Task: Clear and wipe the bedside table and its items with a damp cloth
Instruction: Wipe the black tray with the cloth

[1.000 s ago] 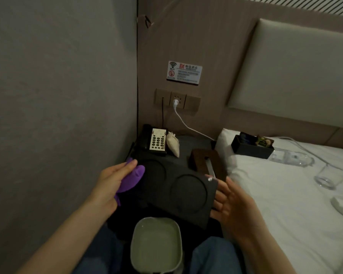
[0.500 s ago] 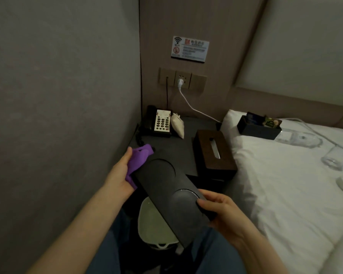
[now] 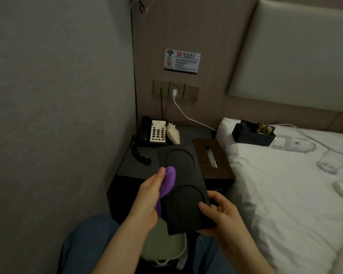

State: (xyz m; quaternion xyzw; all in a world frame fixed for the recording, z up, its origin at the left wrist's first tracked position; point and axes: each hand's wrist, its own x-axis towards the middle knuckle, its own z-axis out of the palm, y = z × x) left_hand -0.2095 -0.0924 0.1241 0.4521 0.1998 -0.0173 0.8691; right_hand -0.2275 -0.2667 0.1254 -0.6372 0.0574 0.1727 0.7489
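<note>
A black tray (image 3: 183,186) with two round recesses is held lengthwise over the front of the dark bedside table (image 3: 127,167). My right hand (image 3: 220,216) grips its near right corner, thumb on top. My left hand (image 3: 147,200) holds a purple cloth (image 3: 167,182) against the tray's left edge. On the table stand a black telephone (image 3: 152,132) with a coiled cord, a small cream pouch (image 3: 173,133) and a dark wooden tissue box (image 3: 212,157).
A pale green basin (image 3: 162,248) sits between my knees under the tray. On the white bed (image 3: 285,184) lie a black box of sachets (image 3: 252,133), a plastic bottle (image 3: 293,144) and a glass (image 3: 332,162). A grey wall is close on the left. A white cable (image 3: 188,116) runs from the socket.
The tray has swung from a diagonal tilt to lie lengthwise, pointing toward the phone. My left hand with the cloth shifted onto the tray's left edge; my right hand still grips the near corner.
</note>
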